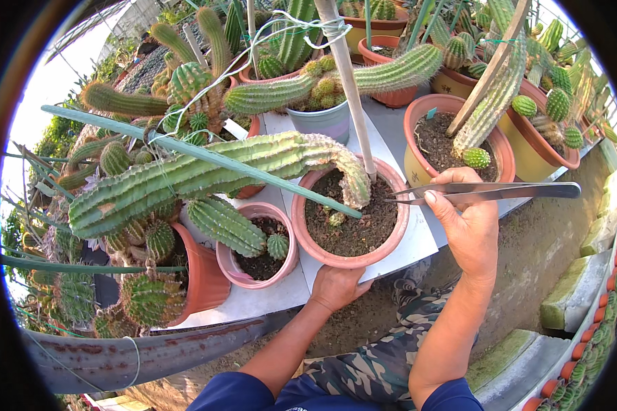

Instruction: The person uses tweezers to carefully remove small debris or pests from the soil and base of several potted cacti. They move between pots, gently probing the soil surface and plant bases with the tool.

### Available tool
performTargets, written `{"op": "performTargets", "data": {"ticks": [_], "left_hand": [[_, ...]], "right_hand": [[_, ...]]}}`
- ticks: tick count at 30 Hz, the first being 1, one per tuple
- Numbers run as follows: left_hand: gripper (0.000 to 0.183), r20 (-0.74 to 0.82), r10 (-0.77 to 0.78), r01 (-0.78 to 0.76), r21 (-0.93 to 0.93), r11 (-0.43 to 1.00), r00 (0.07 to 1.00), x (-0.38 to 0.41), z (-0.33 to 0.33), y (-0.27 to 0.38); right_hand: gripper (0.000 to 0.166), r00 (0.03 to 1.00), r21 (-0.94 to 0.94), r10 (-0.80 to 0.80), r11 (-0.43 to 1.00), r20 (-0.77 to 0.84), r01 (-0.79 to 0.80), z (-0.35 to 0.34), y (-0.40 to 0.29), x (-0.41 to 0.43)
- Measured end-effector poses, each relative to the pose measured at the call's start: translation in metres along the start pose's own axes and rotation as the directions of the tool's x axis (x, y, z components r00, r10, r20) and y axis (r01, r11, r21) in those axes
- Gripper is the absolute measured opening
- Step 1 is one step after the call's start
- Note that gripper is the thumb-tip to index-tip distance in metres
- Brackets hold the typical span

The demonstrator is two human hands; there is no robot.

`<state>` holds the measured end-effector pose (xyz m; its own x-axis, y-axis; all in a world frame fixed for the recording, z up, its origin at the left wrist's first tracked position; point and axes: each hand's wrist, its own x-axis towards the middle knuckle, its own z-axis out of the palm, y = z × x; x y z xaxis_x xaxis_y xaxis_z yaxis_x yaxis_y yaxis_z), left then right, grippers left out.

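My right hand (pixel 465 221) grips a long pair of metal tweezers (pixel 498 192), tips pointing left over the rim of a round terracotta-coloured pot (pixel 350 262). The tips are slightly apart, with nothing visible between them. Against the near side of that pot rests my left hand (pixel 338 287), its fingertips hidden under or behind the pot. In the pot's dark soil (pixel 365 231) grows a ribbed columnar cactus (pixel 211 174) that bends over far to the left. A green stake (pixel 211 160) slants across it, and a wooden stake (pixel 352 87) stands at its base. A small cactus offset (pixel 337 219) sits in the soil.
Left of it stands a smaller pink pot (pixel 257 283) with a leaning cactus. A tipped terracotta pot (pixel 205 277) holds round cacti. To the right is a pot (pixel 414 154) with a staked cactus. Concrete blocks (pixel 578 293) and small potted cacti (pixel 588 349) line the right edge.
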<state>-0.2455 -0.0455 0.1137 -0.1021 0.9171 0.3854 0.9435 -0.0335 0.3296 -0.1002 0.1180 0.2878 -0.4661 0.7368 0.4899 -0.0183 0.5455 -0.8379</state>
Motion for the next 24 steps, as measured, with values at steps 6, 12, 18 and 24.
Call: {"op": "performTargets", "data": {"ticks": [6, 12, 18, 24], "left_hand": [[0.033, 0.048, -0.024, 0.024, -0.008, 1.0, 0.999, -0.002, 0.001, -0.001], [0.034, 0.057, -0.027, 0.027, 0.002, 1.0, 0.998, -0.003, 0.001, -0.001], [0.033, 0.051, -0.022, 0.022, -0.001, 1.0, 0.998, -0.002, 0.0, -0.001], [0.032, 0.043, -0.014, 0.014, -0.005, 1.0, 0.999, 0.0, -0.002, 0.0]], "right_hand": [[0.014, 0.989, 0.14, 0.136, 0.982, -0.063, -0.126, -0.003, -0.013, -0.003], [0.02, 0.997, -0.15, 0.015, 0.989, 0.079, -0.003, -0.009, -0.027, -0.003], [0.021, 0.999, -0.059, 0.027, 0.998, 0.019, -0.026, -0.01, -0.033, -0.007], [0.019, 0.997, -0.085, 0.005, 0.996, 0.076, 0.002, -0.006, -0.028, -0.006]]}}
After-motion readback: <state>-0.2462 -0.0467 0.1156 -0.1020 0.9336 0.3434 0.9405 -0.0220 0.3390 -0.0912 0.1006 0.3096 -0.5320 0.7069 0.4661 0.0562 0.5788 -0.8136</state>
